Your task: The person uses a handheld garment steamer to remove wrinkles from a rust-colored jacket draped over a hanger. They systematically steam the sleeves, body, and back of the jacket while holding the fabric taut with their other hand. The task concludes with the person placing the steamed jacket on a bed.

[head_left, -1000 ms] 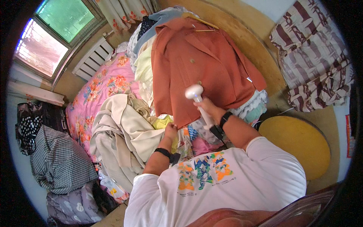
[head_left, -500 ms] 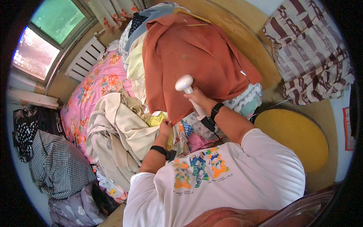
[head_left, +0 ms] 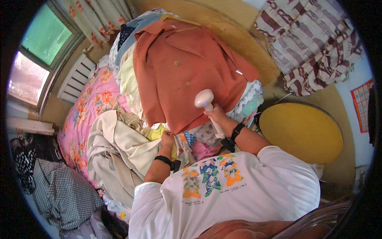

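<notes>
A rust-orange coat (head_left: 171, 75) with two round buttons lies spread over a heap of clothes. My right hand (head_left: 217, 115) is closed around the handle of a white handheld garment steamer (head_left: 204, 98). Its rounded head is over the coat's lower part, near the hem; whether it touches the cloth I cannot tell. At the coat's lower left corner, my left hand (head_left: 167, 138) pinches the hem edge. Just left of that hand lies a cream garment (head_left: 123, 135), and a yellow cloth (head_left: 156, 132) shows beside the fingers.
A pink floral bedspread (head_left: 85, 103) lies at the left, with a checked cloth-covered bundle (head_left: 63, 191) nearer me. On the right stands a round yellow stool-like top (head_left: 302, 133), below a brown-and-white patterned curtain (head_left: 310, 44). A wooden board (head_left: 223, 24) edges the far side.
The steamer in my right hand has moved toward the hem, and a lower coat button now shows. My left hand keeps its pinch on the corner. The whole view has shifted slightly.
</notes>
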A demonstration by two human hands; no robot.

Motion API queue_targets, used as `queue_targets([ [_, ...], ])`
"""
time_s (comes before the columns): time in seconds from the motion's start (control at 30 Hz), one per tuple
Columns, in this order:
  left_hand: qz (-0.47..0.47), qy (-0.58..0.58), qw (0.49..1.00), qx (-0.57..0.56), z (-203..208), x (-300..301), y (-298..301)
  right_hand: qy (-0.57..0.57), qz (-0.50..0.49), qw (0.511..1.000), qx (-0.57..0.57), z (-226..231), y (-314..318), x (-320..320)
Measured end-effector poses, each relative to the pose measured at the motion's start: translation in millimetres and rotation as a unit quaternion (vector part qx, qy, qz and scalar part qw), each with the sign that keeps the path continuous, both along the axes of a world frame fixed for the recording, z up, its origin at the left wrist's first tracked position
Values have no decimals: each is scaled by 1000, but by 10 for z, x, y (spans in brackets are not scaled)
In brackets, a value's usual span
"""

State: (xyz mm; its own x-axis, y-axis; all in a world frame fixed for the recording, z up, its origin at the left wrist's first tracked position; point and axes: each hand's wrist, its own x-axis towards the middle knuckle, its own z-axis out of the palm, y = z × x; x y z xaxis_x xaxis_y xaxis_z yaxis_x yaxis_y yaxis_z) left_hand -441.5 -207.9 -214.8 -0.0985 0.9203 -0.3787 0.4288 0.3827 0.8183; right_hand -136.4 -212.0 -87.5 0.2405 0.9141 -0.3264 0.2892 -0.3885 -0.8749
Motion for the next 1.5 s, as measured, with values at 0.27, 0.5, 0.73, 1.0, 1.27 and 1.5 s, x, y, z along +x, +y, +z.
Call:
queue_targets([
  [0.27, -11, 92, 994, 49, 384, 89, 172, 16, -29, 999, 22, 639, -49, 309],
  [0.5, 69, -105, 990, 71, 772, 434, 275, 54, 13, 998, -33, 47, -219, 552],
  [0.73, 38, -14, 973, 227, 1334, 1297, 625, 122, 26, 990, 63, 570, -202, 1325],
  [1.0, -135, -26, 938, 318, 1612, 2816, 1043, 128, -2, 986, 104, 693, -157, 2341],
  [1.27, -105, -197, 974, -36, 1761, 4196, 1381, 118, -6, 986, 117, 943, -274, 3191],
  [1.5, -83, -64, 994, 4, 1654, 4555, 1480, 191, -26, 974, 121, 1036, -353, 3379],
])
